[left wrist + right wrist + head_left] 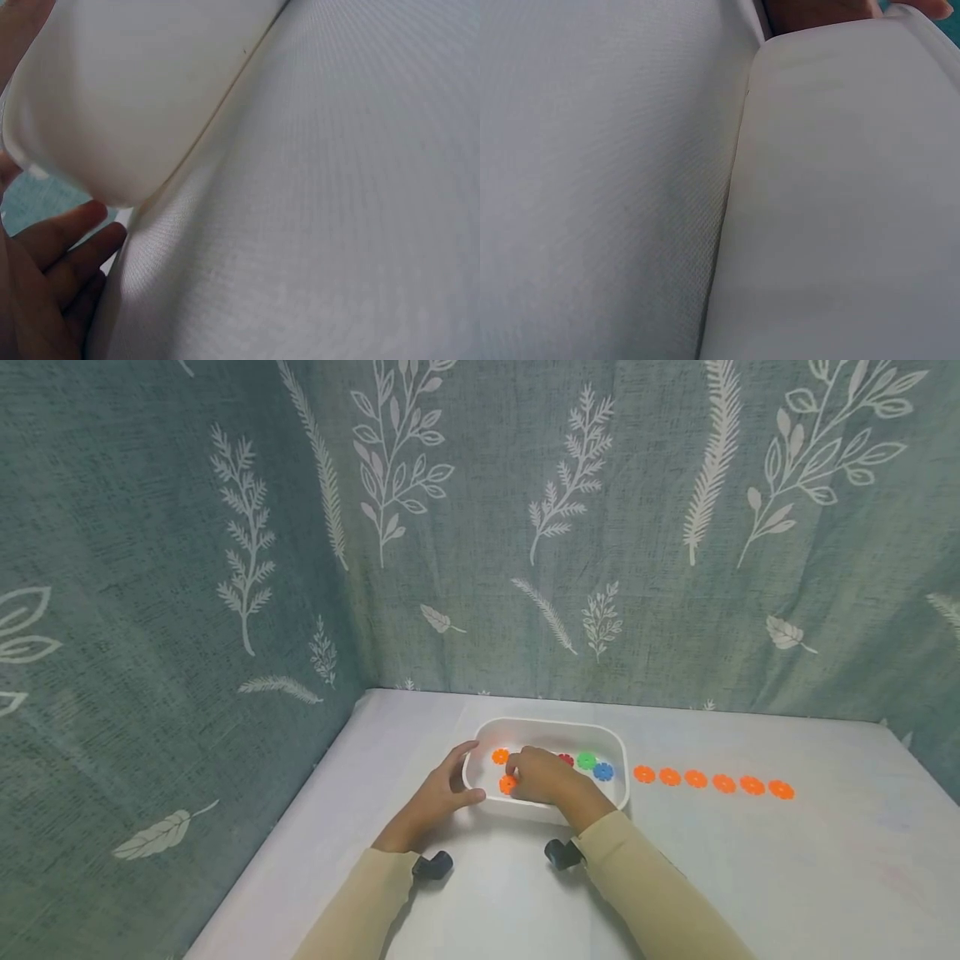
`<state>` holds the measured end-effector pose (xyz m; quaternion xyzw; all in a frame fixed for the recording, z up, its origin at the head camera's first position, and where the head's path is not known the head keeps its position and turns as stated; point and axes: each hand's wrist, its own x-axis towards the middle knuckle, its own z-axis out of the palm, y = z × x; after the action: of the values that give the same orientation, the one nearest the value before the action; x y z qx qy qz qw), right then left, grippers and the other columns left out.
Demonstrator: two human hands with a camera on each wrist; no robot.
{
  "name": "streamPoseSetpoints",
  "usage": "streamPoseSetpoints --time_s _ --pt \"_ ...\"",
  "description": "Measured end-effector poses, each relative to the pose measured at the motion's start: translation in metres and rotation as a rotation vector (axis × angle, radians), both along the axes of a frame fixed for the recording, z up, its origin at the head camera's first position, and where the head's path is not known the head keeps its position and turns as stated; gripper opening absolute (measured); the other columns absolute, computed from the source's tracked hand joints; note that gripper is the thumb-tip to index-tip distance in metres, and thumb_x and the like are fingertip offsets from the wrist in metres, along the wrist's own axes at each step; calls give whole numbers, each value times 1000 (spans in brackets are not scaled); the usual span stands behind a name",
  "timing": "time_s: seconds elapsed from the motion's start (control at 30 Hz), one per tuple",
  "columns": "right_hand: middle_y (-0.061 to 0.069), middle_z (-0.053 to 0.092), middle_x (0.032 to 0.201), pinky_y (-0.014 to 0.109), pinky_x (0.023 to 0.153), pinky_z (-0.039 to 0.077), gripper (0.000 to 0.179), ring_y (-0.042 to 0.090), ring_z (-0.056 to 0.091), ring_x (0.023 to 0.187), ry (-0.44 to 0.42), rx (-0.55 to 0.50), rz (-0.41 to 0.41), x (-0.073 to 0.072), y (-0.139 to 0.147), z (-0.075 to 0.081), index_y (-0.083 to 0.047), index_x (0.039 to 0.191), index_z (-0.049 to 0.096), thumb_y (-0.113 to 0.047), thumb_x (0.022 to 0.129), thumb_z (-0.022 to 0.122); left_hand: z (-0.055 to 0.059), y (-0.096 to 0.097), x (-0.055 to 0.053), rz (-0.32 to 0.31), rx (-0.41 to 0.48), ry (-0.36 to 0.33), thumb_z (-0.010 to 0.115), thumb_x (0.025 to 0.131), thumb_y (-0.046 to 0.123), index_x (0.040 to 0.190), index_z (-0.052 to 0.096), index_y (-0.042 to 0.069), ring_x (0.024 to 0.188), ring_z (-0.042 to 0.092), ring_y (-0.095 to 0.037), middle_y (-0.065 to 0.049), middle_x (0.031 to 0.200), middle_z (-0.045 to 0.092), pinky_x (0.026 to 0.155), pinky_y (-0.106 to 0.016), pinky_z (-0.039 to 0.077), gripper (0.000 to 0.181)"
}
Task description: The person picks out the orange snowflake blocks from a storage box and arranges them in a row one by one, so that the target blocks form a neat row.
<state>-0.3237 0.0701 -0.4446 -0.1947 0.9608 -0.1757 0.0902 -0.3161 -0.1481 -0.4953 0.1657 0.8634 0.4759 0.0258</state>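
Observation:
A white plastic tray (551,811) with rounded corners stands on the table. My left hand (438,793) holds its left end, thumb at the near corner and fingers round the far side; the left wrist view shows fingertips against the tray's outer wall. Reaching over the near rim, my right hand (546,777) has bent fingers down inside, beside an orange flower-shaped disc (507,785). Its fingertips are partly hidden, so a grip on the disc cannot be made out. Another orange disc (500,756) lies farther back. Red (566,760), green (587,761) and blue (603,772) discs lie to the right.
To the right of the tray, several orange flower-shaped discs (695,779) form a row on the white-covered table (832,860). A green-grey leaf-patterned curtain (487,635) hangs along the table's back and left edges.

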Motion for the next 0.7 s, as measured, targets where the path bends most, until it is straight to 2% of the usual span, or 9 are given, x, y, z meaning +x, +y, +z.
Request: streamPoseSetpoints --time_s 0.3,0.43,0.7 --pt "-5 61 85 39 84 51 24 17 55 79 31 -49 -39 0 3 2 -19 104 70 -14 81 76 2 1 0 19 -12 3 80 77 43 149 33 35 143 27 -28 -5 157 29 111 -56 24 86" --pt "-5 61 88 40 86 51 23 17 55 81 2 -64 -52 -2 3 0 -20 104 70 -15 83 75 1 0 -1 19 -1 2 80 78 42 149 34 33 142 29 -30 -8 157 29 111 -56 25 85" --pt "-4 65 96 41 90 51 23 17 58 86 -18 -137 -9 -4 9 -4 -20 107 70 -11 87 71 1 1 1 5 -5 3 80 78 43 150 33 30 140 32 -33 -13 155 32 111 -57 24 87"
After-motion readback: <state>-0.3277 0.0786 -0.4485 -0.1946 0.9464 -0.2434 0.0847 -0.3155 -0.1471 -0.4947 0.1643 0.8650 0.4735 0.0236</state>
